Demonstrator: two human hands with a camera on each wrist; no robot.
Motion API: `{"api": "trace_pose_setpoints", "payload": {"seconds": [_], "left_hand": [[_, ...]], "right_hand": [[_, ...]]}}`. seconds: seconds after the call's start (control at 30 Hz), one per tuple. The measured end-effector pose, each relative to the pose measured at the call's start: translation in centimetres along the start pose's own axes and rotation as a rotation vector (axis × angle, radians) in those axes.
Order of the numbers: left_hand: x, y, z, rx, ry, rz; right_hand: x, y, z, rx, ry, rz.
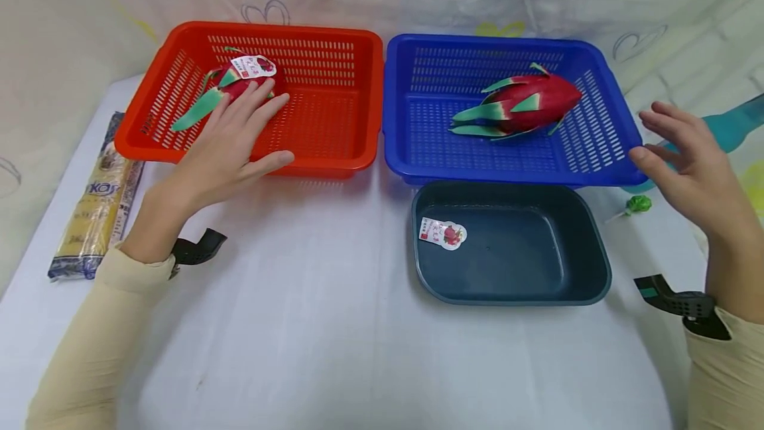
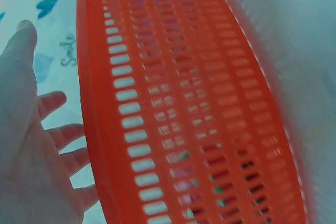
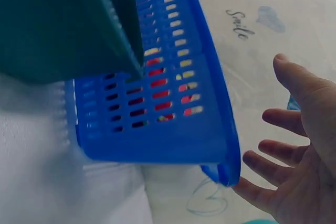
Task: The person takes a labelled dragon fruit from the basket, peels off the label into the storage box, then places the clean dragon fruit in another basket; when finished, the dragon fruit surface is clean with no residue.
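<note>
In the head view my left hand (image 1: pixel 229 128) hovers over the front of the red basket (image 1: pixel 322 168), fingers spread and straight, holding nothing. Its fingertips overlap a red and green dragon fruit (image 1: pixel 231 88) that lies inside and carries a white label (image 1: pixel 253 66). The left wrist view shows that hand just above the rim of the basket (image 2: pixel 97 129). Beside the right end of the blue basket (image 1: pixel 477 174) is my right hand (image 1: pixel 695 168), fingers loosely bent and without anything in them. A second dragon fruit (image 1: pixel 537 101) lies in the blue basket.
A dark teal tub (image 1: pixel 507 277) stands in front of the blue basket, with a dragon fruit label (image 1: pixel 443 233) inside. At far left lies a yellow plastic packet (image 1: pixel 95 211). A small green-headed stick (image 1: pixel 637 204) and a turquoise object (image 1: pixel 734 121) are near my right hand.
</note>
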State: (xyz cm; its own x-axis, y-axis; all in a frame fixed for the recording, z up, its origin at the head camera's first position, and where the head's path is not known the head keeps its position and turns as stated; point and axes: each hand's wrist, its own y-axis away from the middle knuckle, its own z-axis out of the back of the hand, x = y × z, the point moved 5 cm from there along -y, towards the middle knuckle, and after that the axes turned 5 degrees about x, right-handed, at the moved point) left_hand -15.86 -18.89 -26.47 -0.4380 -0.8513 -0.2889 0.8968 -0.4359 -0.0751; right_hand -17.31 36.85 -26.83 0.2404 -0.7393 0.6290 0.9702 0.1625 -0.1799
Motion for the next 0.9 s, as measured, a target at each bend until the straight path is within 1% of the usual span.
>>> {"api": "trace_pose_setpoints", "payload": {"seconds": [0.17,0.33,0.47,0.57,0.67,0.8,0.9], "left_hand": [[1.6,1.0,0.4,-0.025,0.029,0.044],[3.7,2.2,1.4,-0.055,0.076,0.113],[5.1,3.2,2.0,-0.092,0.127,0.151],[5.8,3.8,2.2,-0.113,0.152,0.164],[6.2,4.1,2.2,-0.124,0.169,0.17],[6.8,4.5,2.1,-0.131,0.182,0.183],[7.5,4.8,2.2,-0.146,0.183,0.209]], "right_hand": [[1.6,0.3,0.2,-0.037,0.011,0.007],[3.6,0.6,0.4,-0.042,0.02,0.082],[4.9,0.9,0.6,-0.04,0.053,0.144],[5.5,1.0,0.6,-0.036,0.071,0.165],[5.7,0.9,0.5,-0.025,0.079,0.161],[5.8,0.7,0.2,0.013,0.102,0.154],[6.1,0.4,-0.1,0.049,0.121,0.158]]}}
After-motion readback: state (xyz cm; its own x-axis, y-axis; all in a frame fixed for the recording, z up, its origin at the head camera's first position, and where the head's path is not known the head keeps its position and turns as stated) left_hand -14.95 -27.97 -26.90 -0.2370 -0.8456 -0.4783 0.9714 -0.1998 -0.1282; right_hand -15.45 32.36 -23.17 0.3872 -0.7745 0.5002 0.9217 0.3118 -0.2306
